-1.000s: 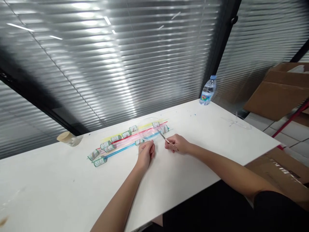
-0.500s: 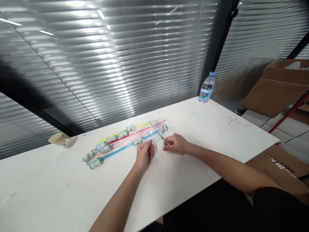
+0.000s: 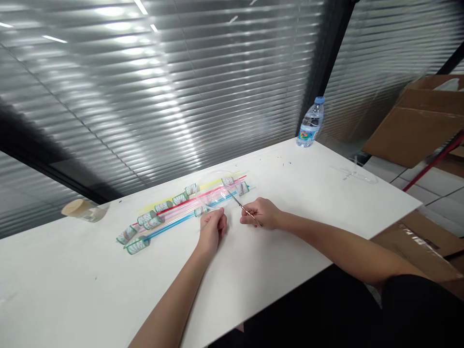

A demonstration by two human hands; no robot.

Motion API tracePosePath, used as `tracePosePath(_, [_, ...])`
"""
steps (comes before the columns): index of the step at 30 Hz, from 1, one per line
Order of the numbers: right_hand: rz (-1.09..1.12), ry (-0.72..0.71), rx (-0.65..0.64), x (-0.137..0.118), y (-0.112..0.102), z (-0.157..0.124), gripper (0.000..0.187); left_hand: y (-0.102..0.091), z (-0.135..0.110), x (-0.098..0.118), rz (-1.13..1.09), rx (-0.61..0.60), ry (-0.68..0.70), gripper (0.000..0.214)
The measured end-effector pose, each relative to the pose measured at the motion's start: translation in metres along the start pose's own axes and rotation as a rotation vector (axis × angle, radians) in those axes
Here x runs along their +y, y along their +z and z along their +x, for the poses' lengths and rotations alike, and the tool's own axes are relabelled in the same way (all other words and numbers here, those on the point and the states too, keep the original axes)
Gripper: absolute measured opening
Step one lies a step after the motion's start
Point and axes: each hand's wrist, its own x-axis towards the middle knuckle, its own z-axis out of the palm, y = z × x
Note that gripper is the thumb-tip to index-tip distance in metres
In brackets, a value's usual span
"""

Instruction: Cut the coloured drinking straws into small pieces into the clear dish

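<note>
My left hand (image 3: 213, 227) is closed in a pinch at the near side of a row of coloured sticks. Its fingertips grip the end of a thin clear plastic strip (image 3: 198, 192), which curves up over the sticks. In my right hand (image 3: 261, 213) is a slim metal tool that looks like tweezers (image 3: 237, 201), its tip pointing left and away over the clear plastic. Beneath lie blue sticks (image 3: 170, 228), red sticks (image 3: 195, 199) and yellow sticks, with several short green-and-white printed rolls (image 3: 137, 245) around and among them.
All this lies on a white table (image 3: 290, 193). A water bottle (image 3: 311, 123) stands at the far right corner, and a clear plastic piece (image 3: 353, 175) lies near the right edge. At left rests a beige roll (image 3: 80, 209). Cardboard boxes (image 3: 413, 125) are beyond the right edge; blinds (image 3: 224, 87) rise behind.
The view has shifted slightly. The clear strip now shows as a wider loop above the sticks. Both hands keep about the same places and grips.
</note>
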Motion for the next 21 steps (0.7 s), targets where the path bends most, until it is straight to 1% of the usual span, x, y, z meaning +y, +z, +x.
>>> tracePosePath(8, [0.087,0.0,-0.02,-0.0048,0.0028,-0.0011,0.043,0.0012,0.0003,0.0,-0.077,0.06,-0.009,0.052])
tracePosePath(13, [0.094,-0.004,-0.005,-0.0037,0.0046,-0.0021,0.044,0.0013,-0.0002,-0.0021,-0.116,0.076,-0.007,0.05])
tracePosePath(18, [0.07,-0.023,-0.043,-0.0025,0.0017,-0.0038,0.042,0.0028,-0.0014,-0.001,-0.159,0.096,0.008,0.047])
tracePosePath(21, [0.065,-0.039,-0.05,-0.0007,0.0006,-0.004,0.044,0.0037,-0.0025,0.0006,-0.18,0.093,0.019,0.046])
